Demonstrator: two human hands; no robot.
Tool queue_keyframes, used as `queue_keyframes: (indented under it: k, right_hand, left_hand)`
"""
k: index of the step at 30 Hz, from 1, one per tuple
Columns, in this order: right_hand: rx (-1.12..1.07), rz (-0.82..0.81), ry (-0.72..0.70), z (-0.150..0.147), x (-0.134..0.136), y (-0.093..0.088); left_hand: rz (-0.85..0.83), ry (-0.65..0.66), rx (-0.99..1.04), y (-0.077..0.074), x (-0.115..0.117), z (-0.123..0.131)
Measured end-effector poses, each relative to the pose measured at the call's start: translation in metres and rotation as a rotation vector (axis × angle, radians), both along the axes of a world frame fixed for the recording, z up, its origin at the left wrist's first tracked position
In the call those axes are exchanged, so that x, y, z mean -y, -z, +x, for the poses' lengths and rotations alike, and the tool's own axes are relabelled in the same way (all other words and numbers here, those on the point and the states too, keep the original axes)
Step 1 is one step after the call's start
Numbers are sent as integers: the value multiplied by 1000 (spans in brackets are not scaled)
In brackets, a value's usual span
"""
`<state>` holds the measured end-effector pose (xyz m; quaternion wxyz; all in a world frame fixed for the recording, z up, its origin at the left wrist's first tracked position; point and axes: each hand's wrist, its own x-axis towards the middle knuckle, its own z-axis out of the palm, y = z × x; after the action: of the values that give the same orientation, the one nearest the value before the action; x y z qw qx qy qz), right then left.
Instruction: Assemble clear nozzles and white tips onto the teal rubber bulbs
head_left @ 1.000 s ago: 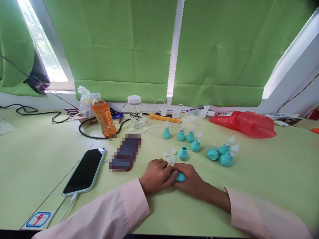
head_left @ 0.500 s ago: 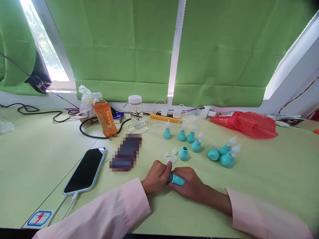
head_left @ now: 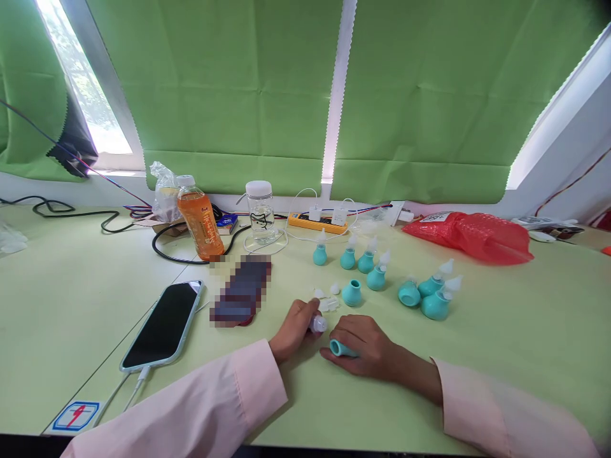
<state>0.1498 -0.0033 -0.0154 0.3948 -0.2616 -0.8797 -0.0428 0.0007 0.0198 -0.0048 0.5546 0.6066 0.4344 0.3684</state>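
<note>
My right hand (head_left: 365,343) lies on the table, closed round a teal rubber bulb (head_left: 340,348) whose open neck points left. My left hand (head_left: 296,327) pinches a small clear tip (head_left: 317,324) just left of that neck, a little apart from it. Beyond my hands lie loose clear tips (head_left: 327,299) and one open teal bulb (head_left: 352,292). Several assembled teal bulbs with clear tips (head_left: 366,259) stand in a row behind, and a few more teal bulbs (head_left: 432,296) sit to the right.
A phone (head_left: 163,324) on a cable lies at the left, beside a dark blurred object (head_left: 241,291). An orange drink bottle (head_left: 200,219), a clear jar (head_left: 260,213), a power strip (head_left: 317,224) and cables stand at the back. A red plastic bag (head_left: 470,235) lies far right.
My hands have drawn apart: the clear tip has come off the teal bulb's neck in my left hand, which moved up and away. The right hand kept the bulb on the table.
</note>
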Motion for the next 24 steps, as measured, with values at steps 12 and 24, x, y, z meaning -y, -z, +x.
queue_keyframes:
  k: [12, 24]
  right_hand:
    - [-164, -371, 44, 10, -5, -7]
    - [-249, -250, 200, 6, -15, -4]
  left_hand:
    - [-212, 8, 416, 5, -13, -5]
    - [-19, -104, 310, 1, -9, -4]
